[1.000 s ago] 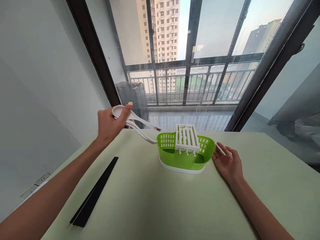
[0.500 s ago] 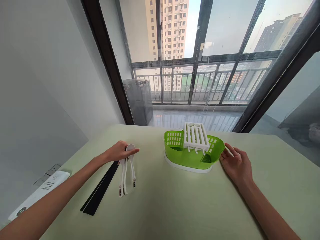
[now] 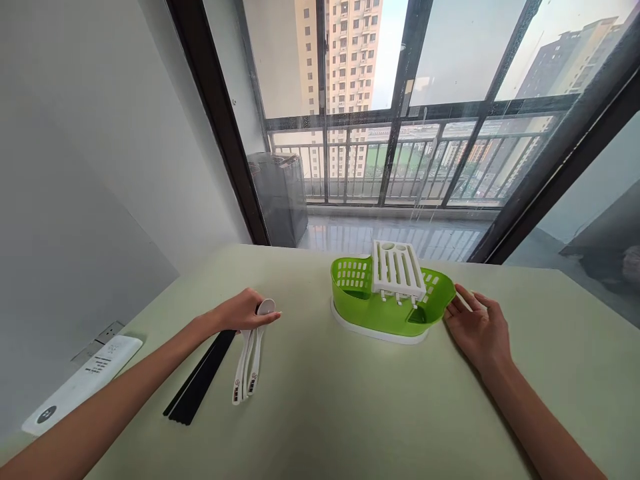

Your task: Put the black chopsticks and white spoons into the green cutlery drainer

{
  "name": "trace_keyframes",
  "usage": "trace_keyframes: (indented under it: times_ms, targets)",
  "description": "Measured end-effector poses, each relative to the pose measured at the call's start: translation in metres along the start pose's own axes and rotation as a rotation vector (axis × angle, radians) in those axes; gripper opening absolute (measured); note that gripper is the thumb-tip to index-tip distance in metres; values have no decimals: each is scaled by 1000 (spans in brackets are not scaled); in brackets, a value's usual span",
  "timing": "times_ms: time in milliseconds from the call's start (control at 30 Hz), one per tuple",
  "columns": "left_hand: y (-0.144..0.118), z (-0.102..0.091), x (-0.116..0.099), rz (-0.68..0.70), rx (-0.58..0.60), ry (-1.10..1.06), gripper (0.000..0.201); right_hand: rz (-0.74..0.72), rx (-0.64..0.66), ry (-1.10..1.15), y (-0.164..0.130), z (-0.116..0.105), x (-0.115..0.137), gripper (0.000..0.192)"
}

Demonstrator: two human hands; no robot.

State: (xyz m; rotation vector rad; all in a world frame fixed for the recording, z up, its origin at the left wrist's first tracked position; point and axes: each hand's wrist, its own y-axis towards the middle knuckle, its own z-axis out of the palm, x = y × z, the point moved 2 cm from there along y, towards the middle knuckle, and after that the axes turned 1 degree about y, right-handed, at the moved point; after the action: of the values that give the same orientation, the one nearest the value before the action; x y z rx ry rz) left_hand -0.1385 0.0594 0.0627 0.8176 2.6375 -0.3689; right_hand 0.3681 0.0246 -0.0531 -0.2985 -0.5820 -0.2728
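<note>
the left hand (image 3: 243, 312) rests on the bowls of the white spoons (image 3: 249, 363), fingers pressed together over them, on the pale green table (image 3: 325, 413) beside the black chopsticks (image 3: 199, 381). the right hand (image 3: 481, 331), fingers loosely spread, touches the green cutlery drainer (image 3: 393, 303).

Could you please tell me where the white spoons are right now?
In the head view, the white spoons lie on the table's left side under the left hand, beside the black chopsticks, left of the green cutlery drainer.
</note>
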Motion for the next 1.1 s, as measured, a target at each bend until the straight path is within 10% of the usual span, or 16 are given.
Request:
trace_keyframes:
  times_ms: [1100]
  targets:
    - [-5, 30, -18, 65, -251, 531, 39, -12, 3, 28, -6, 1, 8, 36]
